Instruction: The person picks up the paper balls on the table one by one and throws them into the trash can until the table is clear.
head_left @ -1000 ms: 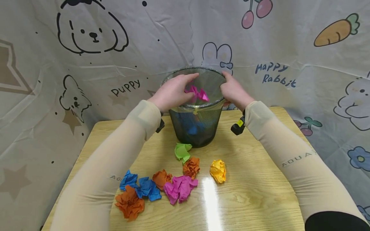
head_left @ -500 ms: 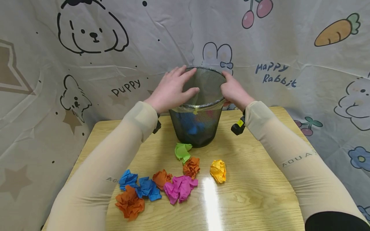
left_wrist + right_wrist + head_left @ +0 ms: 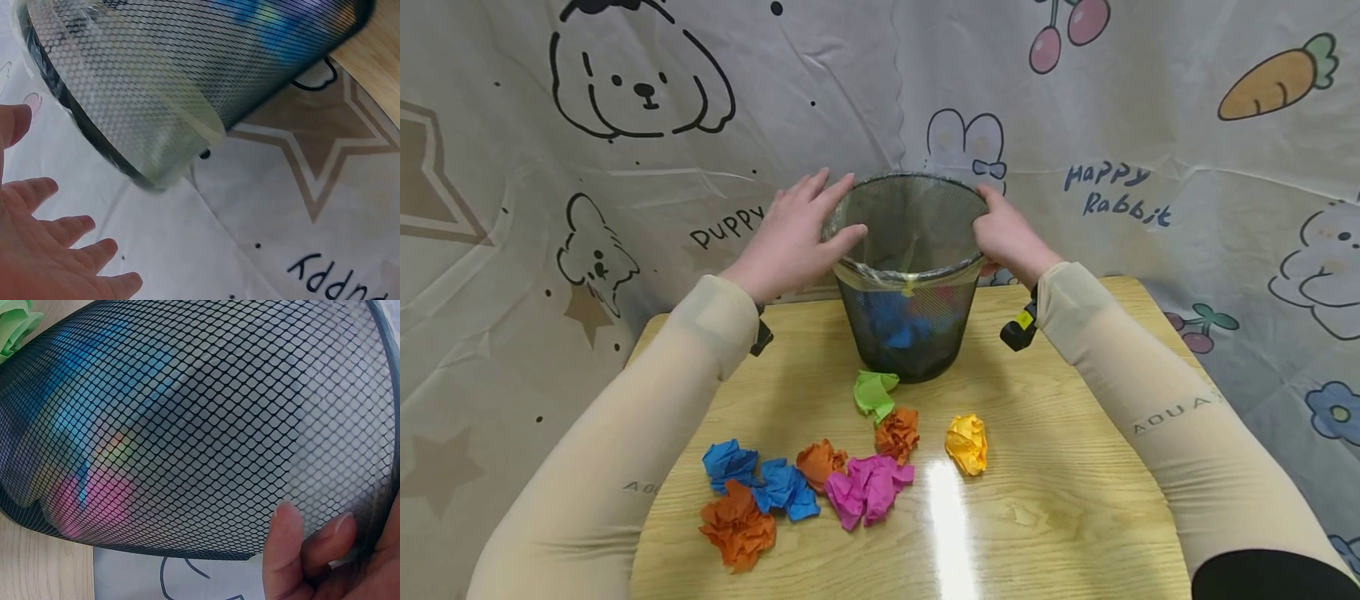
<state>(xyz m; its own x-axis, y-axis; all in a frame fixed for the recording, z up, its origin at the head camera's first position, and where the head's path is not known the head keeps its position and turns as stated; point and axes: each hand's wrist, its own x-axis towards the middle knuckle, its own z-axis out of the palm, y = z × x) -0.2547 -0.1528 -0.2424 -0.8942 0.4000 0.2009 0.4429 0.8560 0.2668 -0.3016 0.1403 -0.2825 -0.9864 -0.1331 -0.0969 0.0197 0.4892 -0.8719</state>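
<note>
Gripping the mesh bin [image 3: 917,217] with my right hand [image 3: 1011,236], I should move my empty left hand [image 3: 793,237] without bumping its rim [image 3: 917,276].

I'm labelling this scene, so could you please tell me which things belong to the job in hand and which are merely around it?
Likely part of the job: mesh bin, its plastic liner, paper inside, eight crumpled papers outside.
Merely around: table, printed cloth.

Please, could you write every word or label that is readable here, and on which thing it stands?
"PUPPY": backdrop cloth, left part.
"Happy Rabbit": backdrop cloth, right part.
"AQUA", second letter blurred, ending unclear: right sleeve.
"AO", blurred, rest out of sight: left sleeve.
</note>
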